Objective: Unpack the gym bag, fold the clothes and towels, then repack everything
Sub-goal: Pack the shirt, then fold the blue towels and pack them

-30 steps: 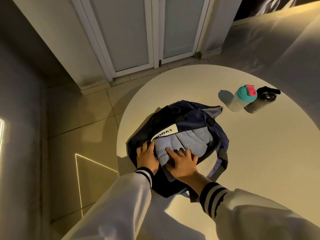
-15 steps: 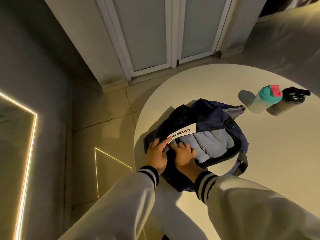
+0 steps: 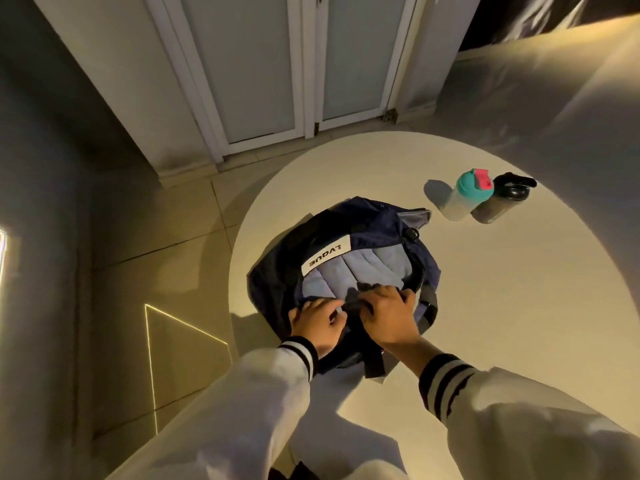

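Gym bag (image 3: pixel 374 223), navy with black trim, is sitting on the near-left part of the round white table (image 3: pixel 519 306), close to the table's left edge, with its mouth gaping open upward. Folded pale-blue cloth (image 3: pixel 370 268) is lying inside the bag, filling the opening in soft ridges. White label (image 3: pixel 325 259) with dark lettering is lying across the far-left lip of the opening.

Person is standing at the near side, both arms reaching in, wearing white sleeves (image 3: pixel 263 393) with black-striped cuffs. Left hand (image 3: pixel 317 322) is sitting at the near-left edge of the opening, fingers curled in and gripping the bag's fabric there. Right hand (image 3: pixel 388 315) is just beside it, to the right, fingers hooked over the near rim of the opening and clutching it. Hands are close together, not touching as far as I can see. Cannot tell whether either is also catching the cloth.

Black strap (image 3: pixel 429 301) is hanging off the bag's right side.

Two bottles are standing far-right on the table, well apart from the bag: teal-lidded bottle (image 3: pixel 465 197) with a pink cap, and dark bottle (image 3: pixel 498 204) just right of it, touching or nearly so.

White double doors (image 3: pixel 277 64) are standing at the far side. A thin light line (image 3: pixel 149 341) is glowing on the tiled floor to the left.
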Motion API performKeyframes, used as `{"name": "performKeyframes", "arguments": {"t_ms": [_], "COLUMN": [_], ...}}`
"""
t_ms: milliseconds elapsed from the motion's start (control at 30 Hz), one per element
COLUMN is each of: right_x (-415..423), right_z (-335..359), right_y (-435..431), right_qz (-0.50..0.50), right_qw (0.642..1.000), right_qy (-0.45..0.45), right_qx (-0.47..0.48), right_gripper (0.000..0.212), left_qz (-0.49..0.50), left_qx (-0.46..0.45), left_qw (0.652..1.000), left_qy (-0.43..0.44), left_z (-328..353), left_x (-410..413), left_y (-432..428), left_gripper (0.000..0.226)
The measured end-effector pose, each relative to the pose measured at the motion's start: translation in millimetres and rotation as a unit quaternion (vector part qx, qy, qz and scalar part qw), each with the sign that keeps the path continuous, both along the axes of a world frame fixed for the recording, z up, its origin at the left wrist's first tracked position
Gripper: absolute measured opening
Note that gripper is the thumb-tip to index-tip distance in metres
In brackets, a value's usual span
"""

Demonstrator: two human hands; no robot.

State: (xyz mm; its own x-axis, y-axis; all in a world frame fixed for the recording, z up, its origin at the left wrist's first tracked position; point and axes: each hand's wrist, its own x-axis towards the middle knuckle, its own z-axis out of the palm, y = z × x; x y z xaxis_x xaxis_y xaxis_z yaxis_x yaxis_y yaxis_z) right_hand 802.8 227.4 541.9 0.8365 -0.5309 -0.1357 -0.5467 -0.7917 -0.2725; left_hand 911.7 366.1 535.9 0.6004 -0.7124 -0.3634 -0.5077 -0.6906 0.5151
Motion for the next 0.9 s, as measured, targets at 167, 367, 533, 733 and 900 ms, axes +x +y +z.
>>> {"name": "performKeyframes", "arguments": {"t_ms": [167, 367, 533, 733, 900], "right_x": [-29.4, -51.4, -53.6, -45.3, -51.3], "right_z": [-2.0, -1.1, 14.3, 22.6, 21.2], "right_y": [-17.8, -38.9, -18.1, 25.9, 4.2], "right_qz": [-0.042, -0.011, -0.040, -0.074, -0.127], "right_qw": [0.997, 0.998, 0.982, 0.897, 0.933], "right_qy": [-0.038, -0.004, -0.053, -0.175, -0.185], "right_qx": [-0.043, 0.069, 0.176, 0.400, 0.282], "right_gripper": [0.038, 0.033, 0.013, 0.017, 0.018], "left_qz": [-0.076, -0.053, -0.011, 0.012, 0.101], "left_qx": [0.151, 0.169, -0.047, 0.041, 0.089], "left_qw": [0.986, 0.984, 0.999, 0.997, 0.982], "left_qy": [-0.011, -0.024, -0.013, -0.066, -0.132], "left_z": [-4.5, 1.7, 7.4, 21.6, 27.5], "left_x": [-11.3, -19.9, -44.6, -38.7, -28.4], "left_y": [-11.5, -12.9, -14.5, -2.4, 17.1], "left_gripper": [0.043, 0.048, 0.034, 0.023, 0.021]}}
